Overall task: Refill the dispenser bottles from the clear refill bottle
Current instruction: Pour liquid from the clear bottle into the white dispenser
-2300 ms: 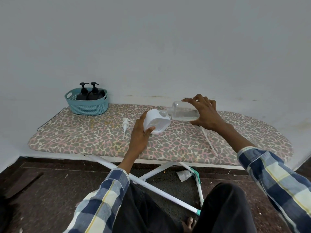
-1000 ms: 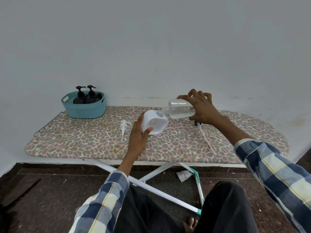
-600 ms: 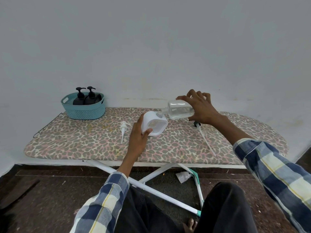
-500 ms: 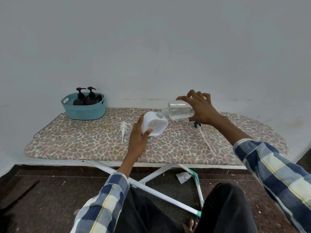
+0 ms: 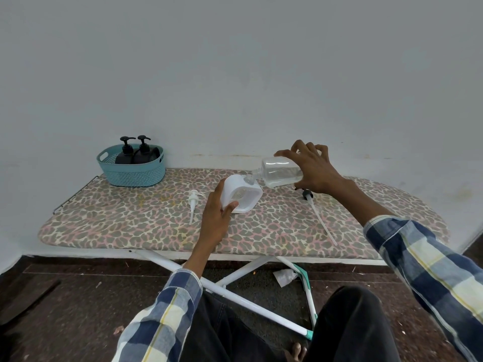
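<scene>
Over ironing board (image 5: pixel 261 226): left grip (image 5: pixel 217 218) curled round white dispenser (image 5: pixel 241 194), tilted. Right grip (image 5: pixel 313 168) clasps clear bottle (image 5: pixel 279 172), near horizontal, neck at dispenser mouth. White pump (image 5: pixel 193 202) lies left, black-capped pump (image 5: pixel 317 215) right. Basket (image 5: pixel 133 171) with two black dispensers (image 5: pixel 136 155) at far left.

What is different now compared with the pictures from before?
Almost nothing. The right hand still tips the clear refill bottle into the white dispenser bottle, which the left hand still holds tilted. Neither grip was released. Both loose pumps and the basket stayed in place.
</scene>
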`<state>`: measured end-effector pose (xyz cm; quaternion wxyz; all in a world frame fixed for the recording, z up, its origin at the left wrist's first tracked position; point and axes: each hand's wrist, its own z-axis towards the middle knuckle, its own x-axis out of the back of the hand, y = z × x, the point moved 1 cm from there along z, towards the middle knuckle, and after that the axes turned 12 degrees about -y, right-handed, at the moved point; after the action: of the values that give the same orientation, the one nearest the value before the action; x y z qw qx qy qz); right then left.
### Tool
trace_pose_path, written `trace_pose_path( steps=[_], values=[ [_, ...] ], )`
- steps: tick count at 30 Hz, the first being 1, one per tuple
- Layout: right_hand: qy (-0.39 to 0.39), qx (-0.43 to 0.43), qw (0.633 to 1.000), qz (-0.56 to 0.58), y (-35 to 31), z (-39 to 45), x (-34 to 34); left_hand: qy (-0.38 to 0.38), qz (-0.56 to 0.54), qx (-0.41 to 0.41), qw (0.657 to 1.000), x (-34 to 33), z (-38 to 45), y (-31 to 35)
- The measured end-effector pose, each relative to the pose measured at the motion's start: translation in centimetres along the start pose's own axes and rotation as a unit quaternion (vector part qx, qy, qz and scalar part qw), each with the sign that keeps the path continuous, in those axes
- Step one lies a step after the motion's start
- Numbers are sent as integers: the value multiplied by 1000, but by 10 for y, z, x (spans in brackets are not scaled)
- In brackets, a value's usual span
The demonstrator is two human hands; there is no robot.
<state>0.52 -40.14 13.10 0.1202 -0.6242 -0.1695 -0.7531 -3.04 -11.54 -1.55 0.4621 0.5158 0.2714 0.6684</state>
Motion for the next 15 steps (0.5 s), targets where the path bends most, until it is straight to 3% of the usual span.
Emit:
trace_pose_path(
  steps=[15],
  values=[
    [-10, 0, 1000, -12, -3, 1, 5, 0, -7, 2, 1000, 0, -1, 2]
  ],
)
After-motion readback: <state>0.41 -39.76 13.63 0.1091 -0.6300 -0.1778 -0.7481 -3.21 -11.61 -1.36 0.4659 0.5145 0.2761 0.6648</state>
